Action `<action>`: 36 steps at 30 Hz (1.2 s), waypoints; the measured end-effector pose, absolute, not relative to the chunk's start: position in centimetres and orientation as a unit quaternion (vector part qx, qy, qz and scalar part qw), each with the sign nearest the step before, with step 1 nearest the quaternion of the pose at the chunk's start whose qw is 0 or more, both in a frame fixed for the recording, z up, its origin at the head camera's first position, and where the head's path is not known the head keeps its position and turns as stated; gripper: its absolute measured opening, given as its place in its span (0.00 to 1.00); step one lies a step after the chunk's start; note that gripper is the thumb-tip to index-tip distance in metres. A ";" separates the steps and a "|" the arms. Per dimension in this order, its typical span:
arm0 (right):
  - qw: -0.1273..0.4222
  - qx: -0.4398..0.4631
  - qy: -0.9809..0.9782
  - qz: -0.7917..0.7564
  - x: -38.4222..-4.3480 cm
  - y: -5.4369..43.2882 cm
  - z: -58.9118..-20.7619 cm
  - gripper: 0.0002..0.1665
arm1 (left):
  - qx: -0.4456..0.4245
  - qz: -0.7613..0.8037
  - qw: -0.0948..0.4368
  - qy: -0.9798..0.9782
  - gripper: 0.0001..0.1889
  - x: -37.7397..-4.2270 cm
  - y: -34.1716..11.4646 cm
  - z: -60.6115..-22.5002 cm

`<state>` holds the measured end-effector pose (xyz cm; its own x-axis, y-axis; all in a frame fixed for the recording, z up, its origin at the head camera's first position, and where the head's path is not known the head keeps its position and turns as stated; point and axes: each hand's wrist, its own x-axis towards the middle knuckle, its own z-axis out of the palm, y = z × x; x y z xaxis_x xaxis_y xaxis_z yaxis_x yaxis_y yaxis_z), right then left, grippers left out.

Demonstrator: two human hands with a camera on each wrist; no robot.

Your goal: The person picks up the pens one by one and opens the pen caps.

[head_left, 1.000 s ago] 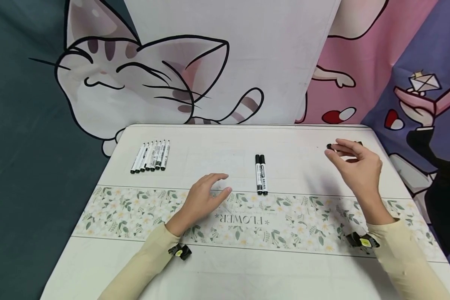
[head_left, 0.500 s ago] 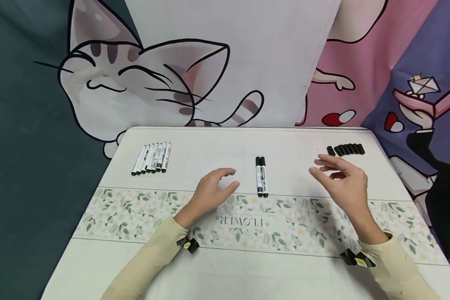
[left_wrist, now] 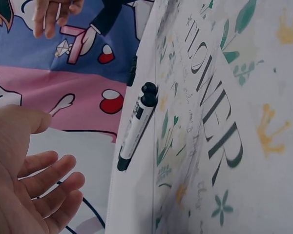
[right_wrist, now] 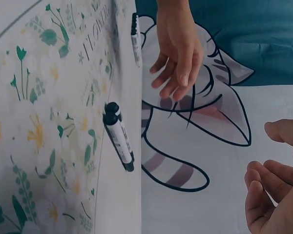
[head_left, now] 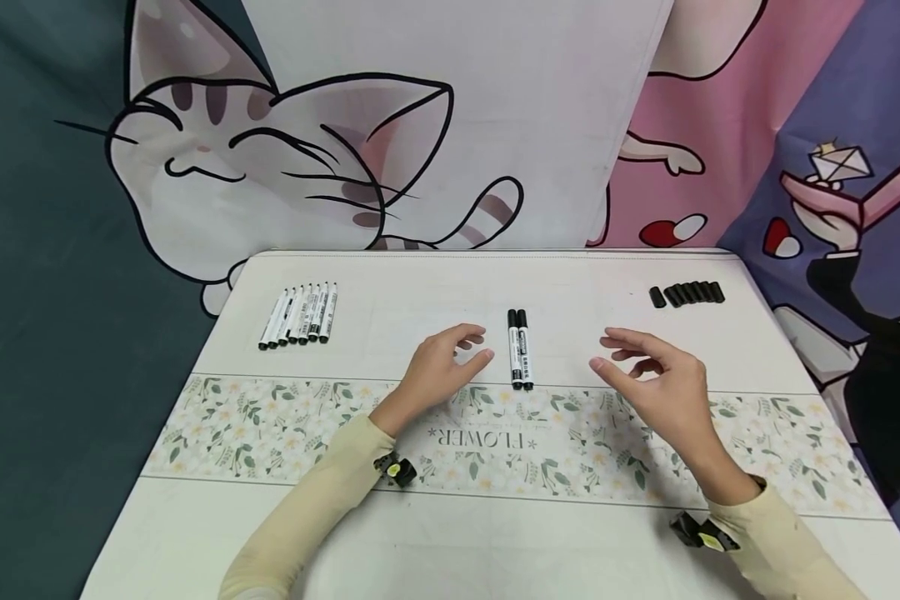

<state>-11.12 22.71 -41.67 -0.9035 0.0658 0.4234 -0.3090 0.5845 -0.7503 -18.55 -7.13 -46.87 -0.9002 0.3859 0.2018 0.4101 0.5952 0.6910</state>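
Observation:
Two capped whiteboard markers (head_left: 520,350) lie side by side at the middle of the table, white-bodied with black ends. Just left of them hovers my left hand (head_left: 444,367), fingers loosely bent, thumb apart, nothing held. My right hand (head_left: 656,383) is in the air to their right, thumb and fingers spread, also without anything in it. Both markers (left_wrist: 136,127) show beyond the fingers in the left wrist view. A row of several uncapped markers (head_left: 298,315) lies at the far left. Several black caps (head_left: 693,293) line up at the far right, one slightly apart.
The white table (head_left: 450,533) carries a flower-printed band (head_left: 270,425) with the word FLOWER. Behind its far edge hangs a cartoon cat backdrop (head_left: 562,125). A small black camera is strapped on each wrist.
My right hand has come away from the caps, moving left and nearer, leaving a cap beside the row. My left hand has moved right and slightly forward, closer to the two markers.

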 end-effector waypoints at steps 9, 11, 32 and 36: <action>0.192 0.084 -0.869 0.448 -10.6 21.7 -41.9 0.24 | -0.206 -0.402 -0.028 -0.892 0.25 -19.5 -6.0 -48.0; 0.187 0.086 -0.871 0.445 -10.4 21.5 -42.1 0.24 | -0.199 -0.411 -0.038 -0.889 0.25 -19.7 -5.7 -48.2; 0.145 0.111 -0.887 0.424 -9.8 19.8 -44.1 0.23 | -0.127 -0.409 -0.103 -0.898 0.26 -21.2 -2.5 -50.0; 0.146 0.118 -0.888 0.421 -9.8 19.7 -44.3 0.23 | -0.115 -0.403 -0.104 -0.902 0.25 -21.3 -2.1 -50.2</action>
